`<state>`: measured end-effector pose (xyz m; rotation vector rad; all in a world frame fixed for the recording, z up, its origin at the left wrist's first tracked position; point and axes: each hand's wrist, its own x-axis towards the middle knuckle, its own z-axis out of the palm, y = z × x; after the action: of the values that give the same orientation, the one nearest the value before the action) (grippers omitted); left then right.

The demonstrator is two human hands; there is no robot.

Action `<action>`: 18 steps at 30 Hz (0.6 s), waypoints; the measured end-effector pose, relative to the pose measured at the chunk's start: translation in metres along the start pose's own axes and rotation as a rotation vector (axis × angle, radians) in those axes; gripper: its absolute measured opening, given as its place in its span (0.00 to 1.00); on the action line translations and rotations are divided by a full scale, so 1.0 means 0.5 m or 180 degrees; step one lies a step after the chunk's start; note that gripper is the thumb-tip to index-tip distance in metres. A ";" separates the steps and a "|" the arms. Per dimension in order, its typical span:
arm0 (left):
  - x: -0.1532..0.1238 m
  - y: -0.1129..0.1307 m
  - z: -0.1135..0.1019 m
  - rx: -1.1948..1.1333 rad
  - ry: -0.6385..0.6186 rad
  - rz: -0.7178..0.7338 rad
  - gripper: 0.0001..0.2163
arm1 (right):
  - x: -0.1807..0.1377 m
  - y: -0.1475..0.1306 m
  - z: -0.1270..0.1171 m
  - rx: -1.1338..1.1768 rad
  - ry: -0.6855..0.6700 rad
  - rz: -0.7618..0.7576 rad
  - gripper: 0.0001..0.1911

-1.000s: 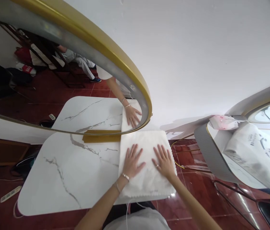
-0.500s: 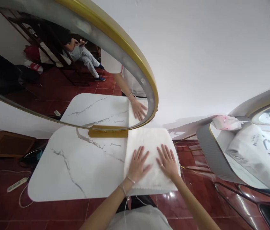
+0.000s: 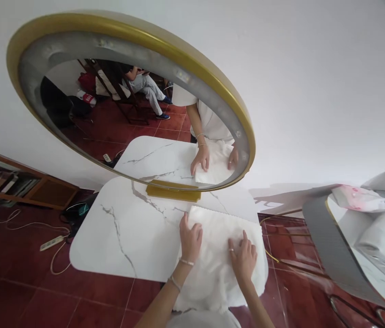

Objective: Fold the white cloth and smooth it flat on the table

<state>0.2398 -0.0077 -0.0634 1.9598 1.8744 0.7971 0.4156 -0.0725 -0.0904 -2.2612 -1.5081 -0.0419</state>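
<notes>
A white cloth (image 3: pixel 218 228) lies over the near right part of a white marble table (image 3: pixel 127 232) and hangs off its near edge toward my body. My left hand (image 3: pixel 190 237) rests on the cloth's left edge with curled fingers gripping the fabric. My right hand (image 3: pixel 243 255) is on the cloth's middle right, its fingers bent and bunching the fabric. A ring shows on the right hand and bracelets on the left wrist. The cloth is wrinkled around both hands.
A round gold-framed mirror (image 3: pixel 236 118) stands on a gold base (image 3: pixel 174 191) at the table's far edge, reflecting my hands and a seated person. A second table with bags (image 3: pixel 359 200) is at the right. A power strip (image 3: pixel 52 243) and cables lie on the red tile floor at the left.
Both hands went from lying flat and spread on the cloth to gripping it and pulled it toward me, so it now bunches and hangs off the near edge. The view swung left.
</notes>
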 end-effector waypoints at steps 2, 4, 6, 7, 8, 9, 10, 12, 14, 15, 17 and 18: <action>0.065 -0.003 0.010 -0.0280 0.0016 -0.0074 0.08 | 0.028 -0.016 0.013 0.0012 0.0109 0.0023 0.27; 0.114 -0.011 0.009 -0.0449 0.0004 -0.0035 0.10 | 0.042 -0.034 0.026 0.0032 0.0159 -0.0072 0.22; 0.144 -0.020 0.000 -0.0438 0.0071 -0.0001 0.12 | 0.051 -0.061 0.041 0.0081 0.0155 -0.0092 0.19; 0.153 -0.025 -0.005 -0.0423 0.0140 -0.0016 0.13 | 0.057 -0.078 0.049 0.0114 0.0159 -0.0074 0.19; 0.159 -0.030 -0.009 -0.0363 0.0230 -0.0058 0.14 | 0.063 -0.097 0.058 0.0162 0.0187 -0.0046 0.19; 0.161 -0.035 -0.010 -0.0233 0.0328 -0.0109 0.15 | 0.071 -0.118 0.067 0.0229 0.0227 -0.0039 0.19; 0.160 -0.042 -0.010 -0.0039 0.0412 -0.0139 0.17 | 0.080 -0.141 0.077 0.0307 0.0266 -0.0078 0.19; 0.153 -0.061 -0.002 0.0441 0.0459 -0.0009 0.22 | 0.097 -0.184 0.094 0.0456 0.0298 -0.0359 0.20; 0.142 -0.089 0.007 0.0823 0.0307 0.0354 0.28 | 0.109 -0.218 0.109 0.0551 0.0226 -0.0931 0.22; 0.137 -0.105 0.009 0.0909 0.0211 0.0517 0.29 | 0.112 -0.232 0.114 0.0566 0.0158 -0.1262 0.24; 0.131 -0.139 0.005 0.0989 0.0100 0.0654 0.31 | 0.113 -0.254 0.122 0.0546 0.0014 -0.1803 0.27; 0.130 -0.156 -0.001 0.1007 0.0092 0.0630 0.31 | 0.111 -0.264 0.126 0.0518 -0.0052 -0.1972 0.29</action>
<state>0.1753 0.0637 -0.0967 2.3666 1.9429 0.6119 0.3085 0.0415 -0.0909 -1.6021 -2.0778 -0.0771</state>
